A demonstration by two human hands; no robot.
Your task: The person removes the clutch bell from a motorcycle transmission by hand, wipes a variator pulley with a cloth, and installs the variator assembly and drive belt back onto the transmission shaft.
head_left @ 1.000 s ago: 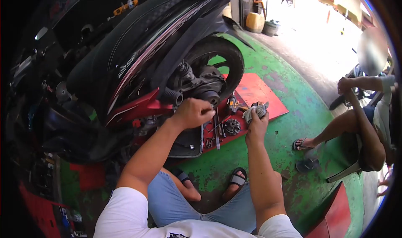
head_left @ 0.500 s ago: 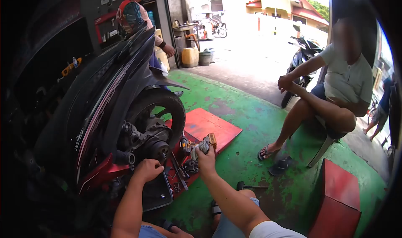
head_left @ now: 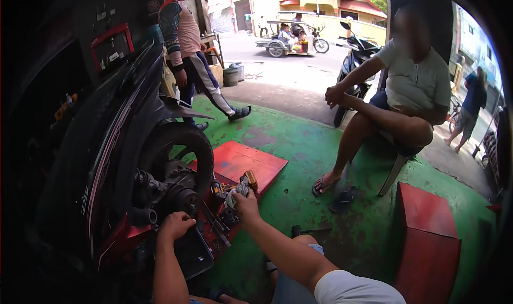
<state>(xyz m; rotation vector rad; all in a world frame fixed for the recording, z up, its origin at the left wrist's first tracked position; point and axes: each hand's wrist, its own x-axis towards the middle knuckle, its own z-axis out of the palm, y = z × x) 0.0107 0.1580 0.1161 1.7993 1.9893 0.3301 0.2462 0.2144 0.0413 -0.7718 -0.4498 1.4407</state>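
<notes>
My left hand [head_left: 176, 225] is closed just below the round hub [head_left: 186, 200] of the motorcycle's exposed drive unit; whatever its fingers hold is too small to make out. Crumpled in my right hand [head_left: 247, 204] is a grey cloth [head_left: 240, 189]. Right behind that hand stands a yellow-orange tool [head_left: 249, 180], partly hidden. The rear wheel [head_left: 205, 157] is on the motorcycle. Long metal tools [head_left: 216, 228] lie on the red platform beneath my hands, and a dark tray [head_left: 195, 255] sits below my left hand.
A person [head_left: 418, 79] sits on a chair at the right, near dark slippers [head_left: 344, 198] on the green floor [head_left: 304, 170]. Another person [head_left: 188, 42] walks behind the motorcycle. A red ramp [head_left: 430, 240] stands at the lower right. A hammer-like tool [head_left: 312, 231] lies by my knee.
The view has swung right and up, bringing the seated person, the walking person and a passing tricycle into sight. My left hand stays by the hub; my right hand keeps the cloth.
</notes>
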